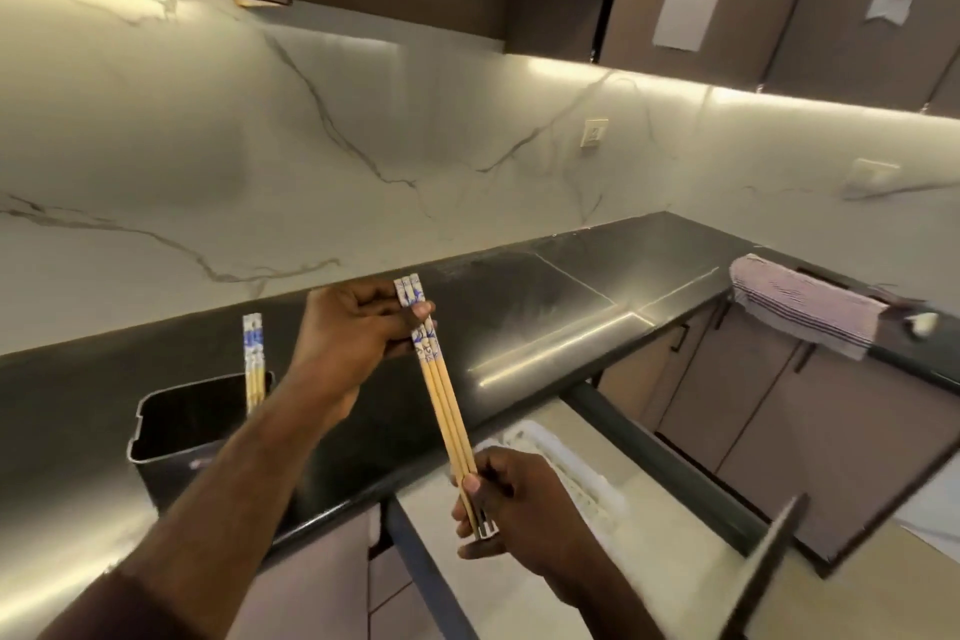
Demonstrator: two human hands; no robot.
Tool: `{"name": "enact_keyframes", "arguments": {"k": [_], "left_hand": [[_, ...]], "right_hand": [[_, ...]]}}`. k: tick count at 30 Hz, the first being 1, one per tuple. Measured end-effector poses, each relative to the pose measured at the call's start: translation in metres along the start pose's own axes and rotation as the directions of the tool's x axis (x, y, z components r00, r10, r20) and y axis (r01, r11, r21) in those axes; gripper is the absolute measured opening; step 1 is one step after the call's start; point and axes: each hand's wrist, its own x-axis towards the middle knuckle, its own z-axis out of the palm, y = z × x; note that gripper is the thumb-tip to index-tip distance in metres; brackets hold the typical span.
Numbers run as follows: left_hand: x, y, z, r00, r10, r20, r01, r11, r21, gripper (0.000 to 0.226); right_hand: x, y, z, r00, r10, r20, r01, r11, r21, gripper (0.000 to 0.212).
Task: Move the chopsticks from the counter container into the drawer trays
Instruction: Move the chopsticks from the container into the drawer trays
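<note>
Transfer step: left hand (358, 327) and right hand (511, 504) each grip the chopstick bundle (441, 395) above the worktop's front edge; next, lowering it into the drawer tray (576, 473).

Striped towel (810, 308) over counter edge, wall socket (594, 133)

Both forearms were bare from wrist to well up the arm. A dark brownish sleeve edge (130, 603) showed only at the left arm's lower end. No rings, watch or gloves showed on either hand.
</note>
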Motion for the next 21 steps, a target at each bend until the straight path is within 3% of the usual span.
{"name": "enact_keyframes", "arguments": {"k": [11,21], "left_hand": [[-0.029,-0.052,0.136,0.981,-0.174,0.087,0.183,0.976,-0.119,0.02],[0.018,-0.138,0.203,0.945,-0.321,0.06,0.326,0.939,-0.112,0.02]], "right_hand": [[-0.062,0.065,-0.118,0.984,0.127,-0.127,-0.132,0.991,-0.034,0.016],[-0.003,0.132,-0.184,0.964,0.234,-0.127,-0.245,0.966,-0.08,0.01]]}}
